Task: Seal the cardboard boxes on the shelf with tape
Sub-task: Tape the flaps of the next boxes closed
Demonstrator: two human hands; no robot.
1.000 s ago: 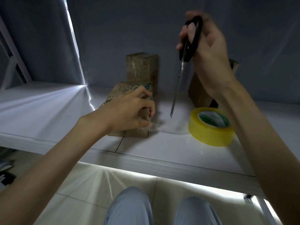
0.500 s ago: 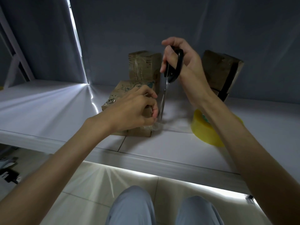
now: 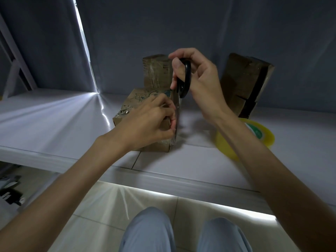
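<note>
Head view of a white shelf (image 3: 190, 160). At centre lies a flat cardboard box (image 3: 140, 99) with a blue-green drawing on its top and clear tape (image 3: 125, 112) shining along its edge at 9 o'clock. The left hand (image 3: 151, 122) rests on the box's end at 3 o'clock, fingers curled and pinching a strip of clear tape at the box's corner. The right hand (image 3: 198, 79), at 12 o'clock from the left hand, grips the black handles of a pair of scissors (image 3: 181, 88), thumb and fingers closed round the loops. The blades point straight down, touching or just beside the left fingertips at the box's 3 o'clock end; whether the blades are parted cannot be told.

Behind the flat box, at its 12 o'clock, an upright taped box (image 3: 156, 71) stands against the grey back wall (image 3: 181, 24), partly hidden by the right hand. At 2 o'clock from the flat box, a larger dark box (image 3: 243, 82) leans tilted against the wall. A yellow tape roll (image 3: 261, 135) lies flat on the shelf at 3 o'clock, near the dark box's base and partly covered by the right forearm. At 6 o'clock, below the shelf edge, the person's knees (image 3: 185, 231) in pale trousers show above a tiled floor (image 3: 101, 215).
</note>
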